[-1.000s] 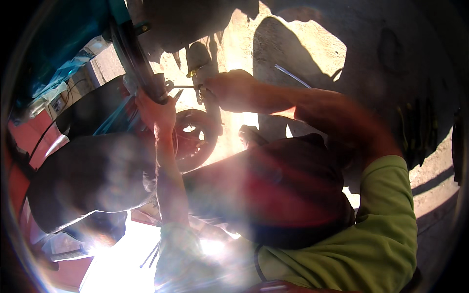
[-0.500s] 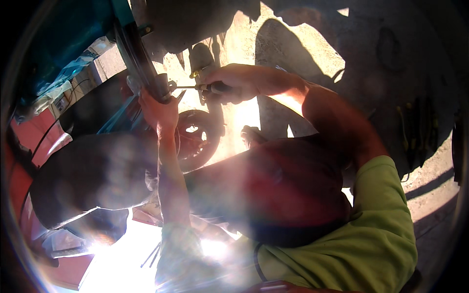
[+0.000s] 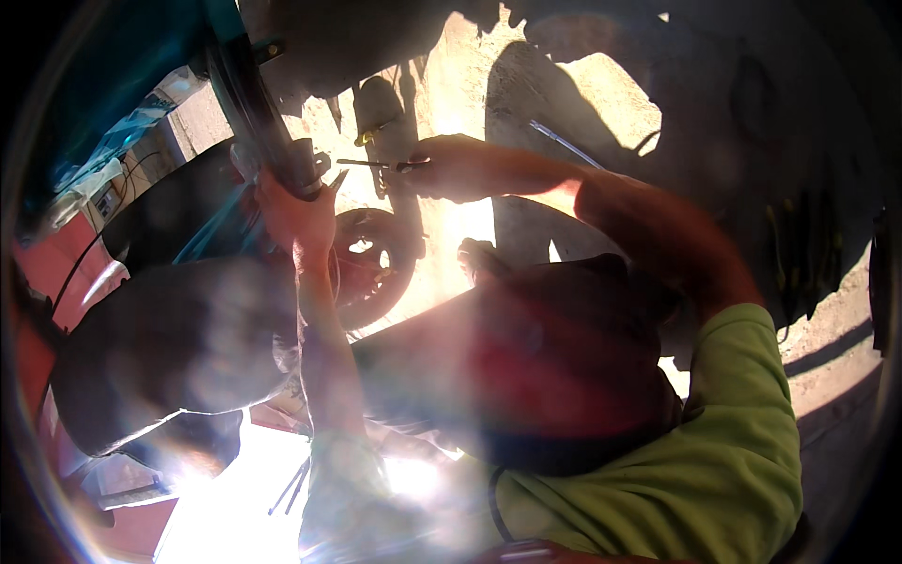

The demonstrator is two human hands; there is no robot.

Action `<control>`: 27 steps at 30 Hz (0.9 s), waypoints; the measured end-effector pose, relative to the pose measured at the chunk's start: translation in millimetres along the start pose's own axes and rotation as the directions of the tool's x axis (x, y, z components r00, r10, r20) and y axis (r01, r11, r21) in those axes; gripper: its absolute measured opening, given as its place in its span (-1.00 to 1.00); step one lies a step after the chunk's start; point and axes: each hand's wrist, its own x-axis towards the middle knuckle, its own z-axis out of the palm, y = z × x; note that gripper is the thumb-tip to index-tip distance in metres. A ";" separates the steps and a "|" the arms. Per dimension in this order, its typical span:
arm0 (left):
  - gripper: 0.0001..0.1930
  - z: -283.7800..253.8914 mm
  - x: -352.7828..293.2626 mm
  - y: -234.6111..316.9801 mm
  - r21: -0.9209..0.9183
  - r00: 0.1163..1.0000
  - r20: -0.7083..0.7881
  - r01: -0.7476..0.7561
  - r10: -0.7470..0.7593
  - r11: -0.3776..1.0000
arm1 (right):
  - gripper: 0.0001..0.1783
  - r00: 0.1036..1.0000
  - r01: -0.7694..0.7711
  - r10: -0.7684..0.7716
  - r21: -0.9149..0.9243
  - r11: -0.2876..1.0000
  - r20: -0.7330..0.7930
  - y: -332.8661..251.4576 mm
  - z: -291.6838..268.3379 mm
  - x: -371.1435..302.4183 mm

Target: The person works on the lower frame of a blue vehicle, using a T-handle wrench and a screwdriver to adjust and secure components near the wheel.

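My left hand (image 3: 296, 214) is closed round the lower end of a dark metal tube (image 3: 249, 99), its thumb pointing up beside a small ring-shaped lug (image 3: 322, 164). To its right, my right hand (image 3: 453, 169) is closed on a screwdriver (image 3: 365, 164) with a thin shaft and a dark handle mostly covered by the fingers. The shaft lies nearly level, pointing left at the lug, and a small gap seems to separate its tip from it. Glare blurs the fine detail here.
A dark round wheel (image 3: 376, 268) lies below the hands, by my bent legs. Pliers-like tools (image 3: 808, 249) lie in shade at the right. A thin silvery rod (image 3: 564, 143) rests beyond my right forearm. Teal sheeting (image 3: 122, 85) hangs at the upper left.
The screwdriver tip, earlier at the lug, now sits slightly away from it. My right hand has turned a little, and the tube and left hand have shifted slightly left in view.
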 end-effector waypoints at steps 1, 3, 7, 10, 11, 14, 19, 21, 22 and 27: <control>-0.13 -1.1 0.8 5.1 -0.011 1.000 0.010 0.017 -0.017 1.000 | -0.58 0.998 -0.061 0.063 0.106 0.992 -0.016 -9.2 -0.5 -10.5; -0.13 0.9 2.7 8.9 -0.031 1.000 0.006 0.015 -0.015 0.999 | -0.60 0.994 -0.081 0.095 0.205 0.976 -0.061 -13.0 1.5 -17.2; -0.12 0.1 1.7 8.4 -0.037 1.000 -0.010 -0.013 0.012 0.999 | -0.61 0.996 -0.086 0.090 0.244 0.966 -0.003 -18.2 1.1 -24.0; -0.10 -0.5 1.3 9.2 -0.036 1.000 -0.013 -0.007 0.006 0.999 | -0.63 0.993 -0.103 0.075 0.351 0.931 0.092 -14.0 2.0 -22.1; -0.10 -0.8 1.4 10.0 -0.034 1.000 -0.013 -0.004 0.003 0.999 | -0.63 0.993 -0.089 0.051 0.394 0.915 0.108 -10.1 4.3 -19.7; -0.08 -1.4 1.3 14.7 -0.028 1.000 -0.004 0.014 -0.014 1.000 | -0.65 0.994 -0.104 0.072 0.474 0.875 0.086 -6.2 8.8 -13.9; -0.07 -0.3 0.9 9.5 0.037 1.000 0.001 -0.003 0.003 0.999 | -0.65 0.979 -0.193 0.116 0.563 0.803 0.170 -7.1 10.0 -8.4; -0.07 -0.9 1.1 10.3 0.043 1.000 0.003 -0.008 0.008 0.999 | -0.67 0.975 -0.207 0.114 0.607 0.768 0.189 -4.8 10.2 -6.8; -0.08 -0.2 1.1 9.9 0.047 1.000 0.000 -0.012 0.012 0.999 | -0.68 0.976 -0.204 0.108 0.627 0.752 0.187 -5.1 10.3 -7.1; -0.10 4.4 1.2 5.5 0.059 0.999 -0.019 -0.039 0.040 0.998 | -0.72 0.973 -0.199 0.048 0.708 0.677 0.228 2.6 10.5 -3.0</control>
